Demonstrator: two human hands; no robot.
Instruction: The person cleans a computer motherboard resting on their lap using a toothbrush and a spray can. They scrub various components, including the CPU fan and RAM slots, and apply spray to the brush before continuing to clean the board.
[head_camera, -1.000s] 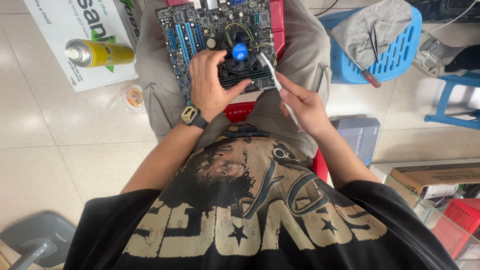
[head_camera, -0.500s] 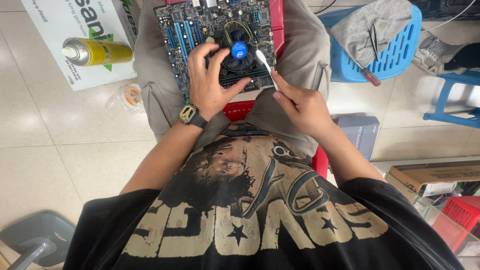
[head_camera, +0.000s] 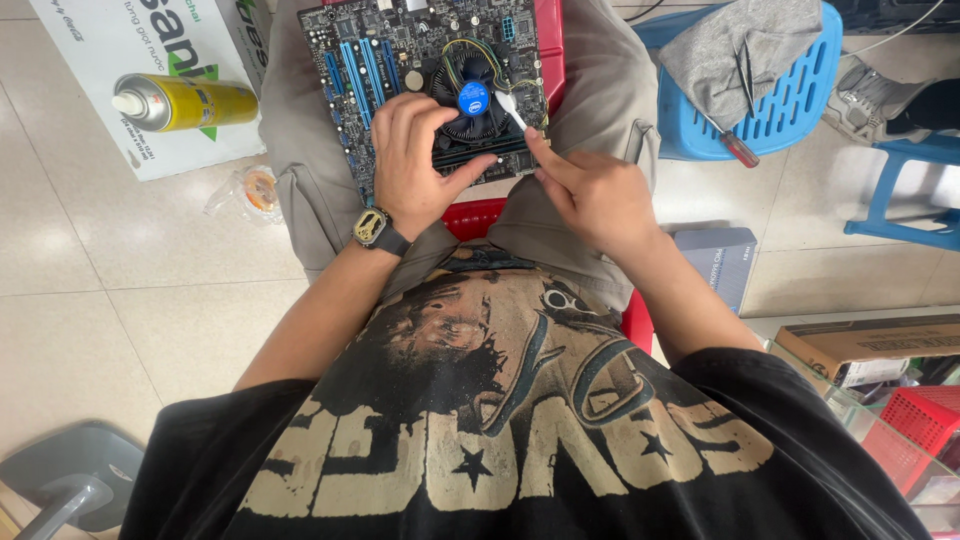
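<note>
A: Fingertips of your right hand (head_camera: 590, 190) pinch the handle of a thin white brush (head_camera: 511, 108). Its tip now rests at the right rim of the black cooler fan (head_camera: 478, 110), just beside the fan's round blue centre label.

B: And my left hand (head_camera: 415, 165)?

A: It lies curled over the near edge of the fan housing, thumb stretched along the front, steadying the motherboard (head_camera: 400, 60) on your lap. It grips nothing loose.

B: What has changed?

A: A second ago the brush stood higher and steeper, well clear of the fan. It has since dropped and leaned in to touch the fan, and your right hand has come lower and closer to the board's near edge. That reads as brushing at the fan blades.

B: What is around me?

A: The board spans both knees, its far edge cut off by the frame. A yellow spray can (head_camera: 185, 100) lies on the left on a cardboard box. A blue plastic stool (head_camera: 790, 110) on the right carries a grey cloth and a screwdriver (head_camera: 728, 140). Bare tile floor lies open to your left; boxes crowd your right elbow.
</note>
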